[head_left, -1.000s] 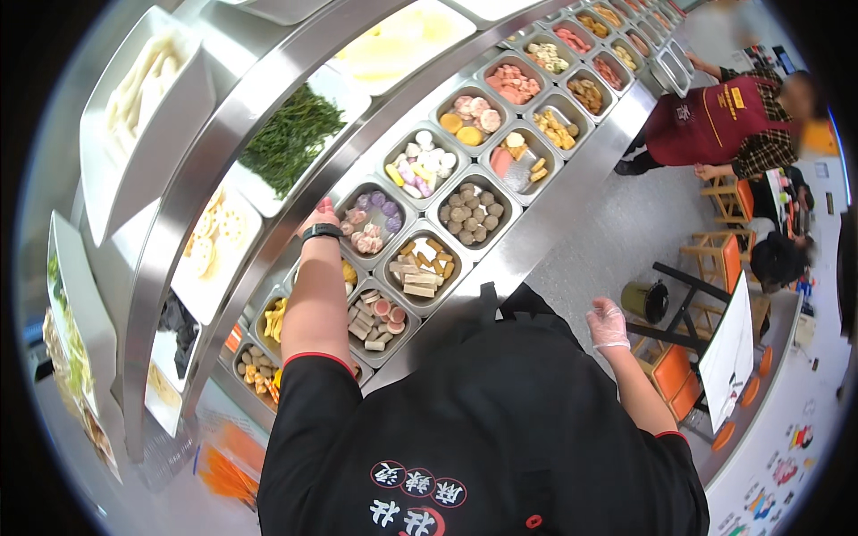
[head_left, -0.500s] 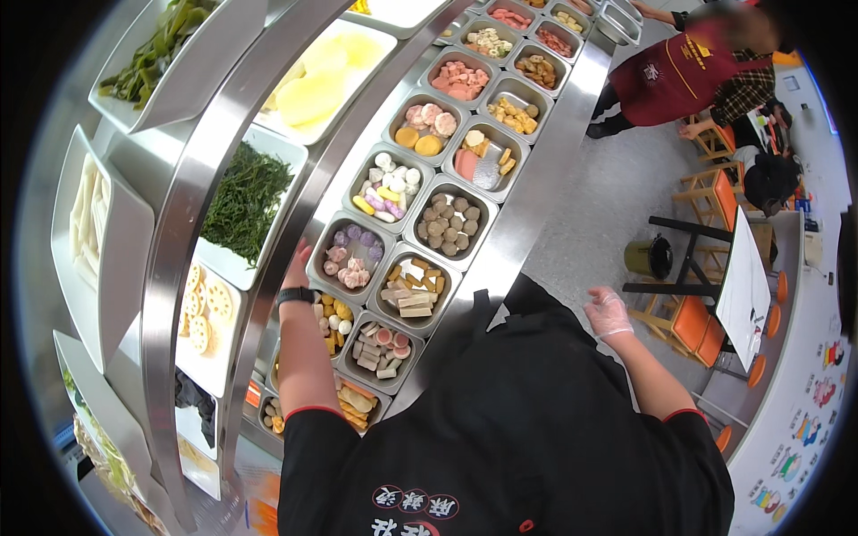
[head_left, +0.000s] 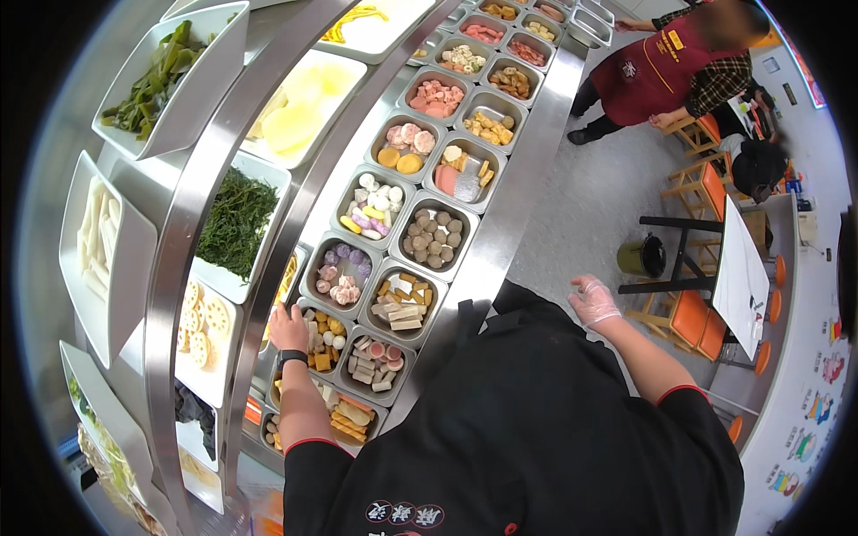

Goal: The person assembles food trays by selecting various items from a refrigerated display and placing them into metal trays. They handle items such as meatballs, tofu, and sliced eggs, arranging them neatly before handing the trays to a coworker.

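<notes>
1. Here, left hand (head_left: 288,327), bare, dark watch on the wrist, reaches over the curved stainless-steel food surface (head_left: 500,232) and rests at the far edge of the rectangular steel pan of mixed yellow and white chunks (head_left: 323,341). Fingers curled down at the pan rim; cannot tell if they hold anything.
2. Right hand (head_left: 593,301), in a thin clear plastic glove, hangs off the surface over the grey floor, fingers loosely spread, holding nothing.
3. Neighbours: steel pan of pink and purple balls (head_left: 340,276) just beyond the left hand, steel pan of beige strips (head_left: 401,304) to its right, steel pan of pink-and-white slices (head_left: 374,357) beside the forearm. White square tray of sliced lotus root (head_left: 202,326) sits on the raised tier to the left.
4. Risk, my read: the bare hand is in among open food, so contact could contaminate it; the black sleeve (head_left: 313,456) could drag across the near pans.
5. Another person in a red apron (head_left: 666,67) stands well apart, far right.
</notes>
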Available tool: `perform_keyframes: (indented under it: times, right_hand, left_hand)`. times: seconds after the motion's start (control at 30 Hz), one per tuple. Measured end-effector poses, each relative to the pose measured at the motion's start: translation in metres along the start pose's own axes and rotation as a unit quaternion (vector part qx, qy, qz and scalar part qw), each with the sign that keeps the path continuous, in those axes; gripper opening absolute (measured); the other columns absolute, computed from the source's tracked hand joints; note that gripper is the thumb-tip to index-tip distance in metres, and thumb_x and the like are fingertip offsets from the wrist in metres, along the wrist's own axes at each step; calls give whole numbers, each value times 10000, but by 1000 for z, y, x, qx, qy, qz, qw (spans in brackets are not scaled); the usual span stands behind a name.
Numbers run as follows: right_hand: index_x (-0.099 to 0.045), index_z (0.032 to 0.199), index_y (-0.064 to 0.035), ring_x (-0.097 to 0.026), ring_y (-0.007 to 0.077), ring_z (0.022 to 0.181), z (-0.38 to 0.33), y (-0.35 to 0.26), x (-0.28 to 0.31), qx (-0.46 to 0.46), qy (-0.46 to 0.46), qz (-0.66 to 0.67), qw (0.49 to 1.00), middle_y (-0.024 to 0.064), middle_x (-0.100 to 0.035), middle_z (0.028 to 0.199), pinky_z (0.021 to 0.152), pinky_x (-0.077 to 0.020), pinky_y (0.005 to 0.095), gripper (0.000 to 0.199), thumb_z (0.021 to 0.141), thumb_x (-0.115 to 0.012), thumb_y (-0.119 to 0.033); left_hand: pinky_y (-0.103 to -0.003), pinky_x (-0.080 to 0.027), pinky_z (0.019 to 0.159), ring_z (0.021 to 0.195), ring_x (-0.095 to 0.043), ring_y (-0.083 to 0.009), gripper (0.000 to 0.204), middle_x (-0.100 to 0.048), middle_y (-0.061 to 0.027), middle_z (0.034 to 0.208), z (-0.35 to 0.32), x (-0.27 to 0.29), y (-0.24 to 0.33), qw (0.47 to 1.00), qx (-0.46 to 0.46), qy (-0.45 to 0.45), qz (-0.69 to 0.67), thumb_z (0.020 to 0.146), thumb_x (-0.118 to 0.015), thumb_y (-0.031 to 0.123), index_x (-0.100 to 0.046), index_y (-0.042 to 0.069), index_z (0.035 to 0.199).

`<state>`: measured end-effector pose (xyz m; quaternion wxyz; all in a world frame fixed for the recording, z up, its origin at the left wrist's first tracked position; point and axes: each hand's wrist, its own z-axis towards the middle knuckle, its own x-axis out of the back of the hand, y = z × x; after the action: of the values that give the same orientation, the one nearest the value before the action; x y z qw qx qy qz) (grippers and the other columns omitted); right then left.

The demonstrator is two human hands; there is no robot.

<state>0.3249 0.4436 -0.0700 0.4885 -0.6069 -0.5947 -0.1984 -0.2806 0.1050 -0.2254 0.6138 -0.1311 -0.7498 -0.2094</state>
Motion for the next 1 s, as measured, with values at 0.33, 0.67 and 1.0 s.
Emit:
perform_keyframes:
  times: [0.33,0.67,1.0]
  right_hand:
    - [-694,1253,-54,-707,355,1135,29,24,3,53,21,1,998,193,-695,1261,989,-566,445,390,886,-761,-168]
    - [-686,1261,-39,-732,349,1082,90,49,5,73,9,26,997,193,-714,1249,958,-583,444,396,893,-763,-163]
    - [-714,1215,-54,-745,342,1048,244,-73,16,211,-195,24,958,189,-773,1074,928,-575,439,336,924,-723,-222]
  left_hand:
    - [-535,-452,1090,1273,-582,-471,657,-628,-294,1387,-23,4,11,999,-32,6,-32,1016,-590,474,-599,-36,1430]
    - [-506,-438,1139,1316,-564,-462,474,-628,-285,1397,-109,17,116,978,-105,86,-156,984,-689,298,-654,-60,1292]
    - [-490,-506,1053,1226,-624,-415,396,-676,-224,1305,-254,8,262,972,-67,-80,-208,915,-752,239,-691,-13,1213]
